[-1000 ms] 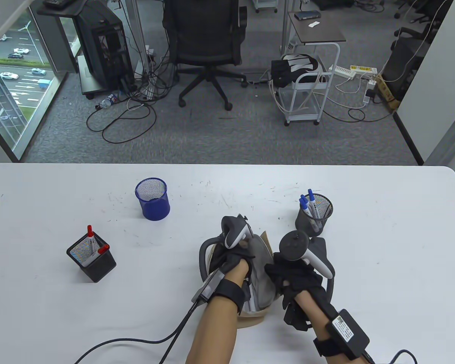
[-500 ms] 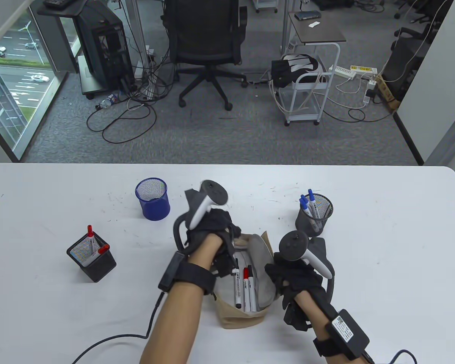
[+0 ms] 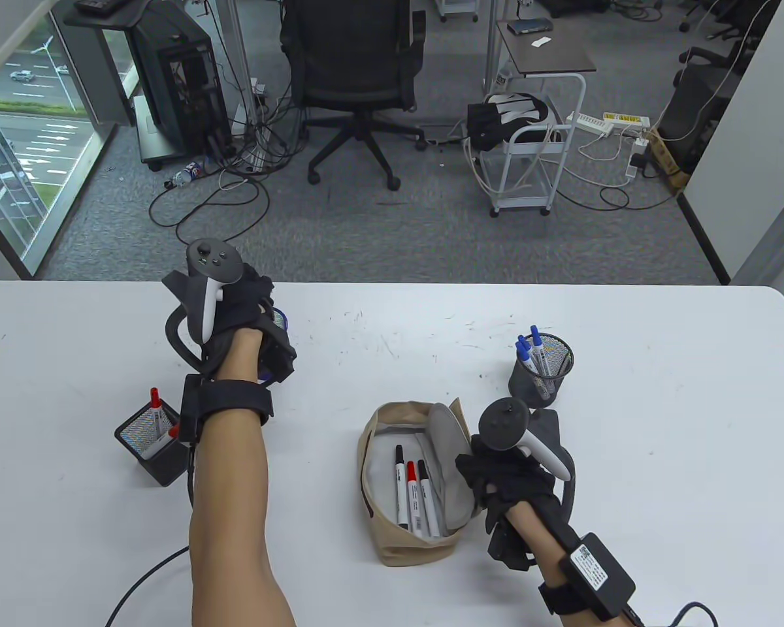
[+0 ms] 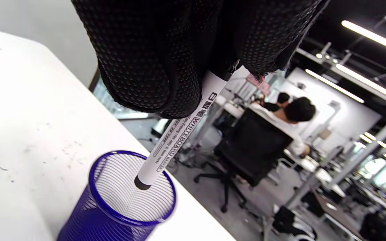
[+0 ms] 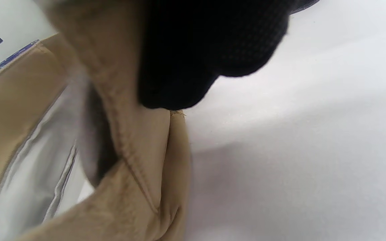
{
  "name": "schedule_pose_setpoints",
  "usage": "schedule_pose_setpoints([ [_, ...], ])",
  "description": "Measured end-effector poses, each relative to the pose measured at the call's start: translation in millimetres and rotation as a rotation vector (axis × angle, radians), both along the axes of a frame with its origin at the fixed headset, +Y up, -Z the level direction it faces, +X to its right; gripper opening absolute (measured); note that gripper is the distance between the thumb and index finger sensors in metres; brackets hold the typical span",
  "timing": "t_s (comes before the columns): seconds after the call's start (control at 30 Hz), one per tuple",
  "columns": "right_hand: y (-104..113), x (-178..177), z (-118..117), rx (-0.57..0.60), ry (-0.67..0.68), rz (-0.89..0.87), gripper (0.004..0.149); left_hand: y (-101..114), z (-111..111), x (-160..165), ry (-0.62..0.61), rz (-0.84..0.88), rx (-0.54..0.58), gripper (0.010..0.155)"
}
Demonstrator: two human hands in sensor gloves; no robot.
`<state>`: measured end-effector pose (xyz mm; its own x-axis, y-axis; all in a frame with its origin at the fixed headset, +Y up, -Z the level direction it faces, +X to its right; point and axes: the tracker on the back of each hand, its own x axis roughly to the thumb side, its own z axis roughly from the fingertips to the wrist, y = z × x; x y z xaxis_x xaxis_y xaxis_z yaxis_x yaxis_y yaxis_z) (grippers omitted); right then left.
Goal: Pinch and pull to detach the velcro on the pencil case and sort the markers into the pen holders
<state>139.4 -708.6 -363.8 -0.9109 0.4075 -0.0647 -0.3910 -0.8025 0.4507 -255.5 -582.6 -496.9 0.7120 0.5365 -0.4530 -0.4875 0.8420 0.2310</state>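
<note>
Blue mesh holder (image 4: 119,207), tan pencil case (image 3: 410,550).

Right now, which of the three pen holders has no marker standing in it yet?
The blue mesh holder: the left hand holds a black marker just over it.

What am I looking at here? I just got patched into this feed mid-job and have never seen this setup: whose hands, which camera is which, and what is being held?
There is no robot: a person works in black sensor gloves with a tracker strapped to the back of each hand. One camera looks down at the white table; the other two sit on the wrists.

The left hand pinches a black-tipped whiteboard marker, its lower end just above the mouth of the blue mesh holder. The right hand grips the flap of the open beige pencil case, which has three markers inside: two black-capped, one red.

A black square holder has red markers, and a dark round holder has blue ones.
</note>
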Motion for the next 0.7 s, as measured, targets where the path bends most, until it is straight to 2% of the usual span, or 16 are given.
schedule_pose_setpoints([
  [0.07,0.3,-1.0,0.6,0.003,0.004,0.004,0.058,-10.5,-2.5,-7.8,0.016,0.025,0.002,0.05],
  [0.17,0.5,-2.3,1.7,0.011,0.005,0.013,0.058,-19.5,-3.3,-15.3,0.016,0.034,0.013,0.061],
  [0.3,0.4,-2.8,1.8,0.008,0.005,0.008,0.058,-15.9,4.1,-11.6,-0.03,0.068,0.043,0.06],
  [0.37,0.4,-2.7,1.8,0.008,0.003,0.01,0.058,-8.6,9.9,0.5,-0.096,0.083,0.03,0.058],
  [0.57,0.1,-2.5,1.8,0.006,0.001,0.007,0.058,14.7,39.4,72.3,-0.329,0.039,-0.062,0.055],
  [0.67,0.2,-2.9,2.1,0.008,0.002,0.009,0.058,16.1,57.6,113.5,-0.439,0.013,-0.115,0.054],
  [0.7,0.1,-2.8,2.1,0.01,0.002,0.011,0.058,14.1,63.8,128.3,-0.477,0.004,-0.163,0.054],
])
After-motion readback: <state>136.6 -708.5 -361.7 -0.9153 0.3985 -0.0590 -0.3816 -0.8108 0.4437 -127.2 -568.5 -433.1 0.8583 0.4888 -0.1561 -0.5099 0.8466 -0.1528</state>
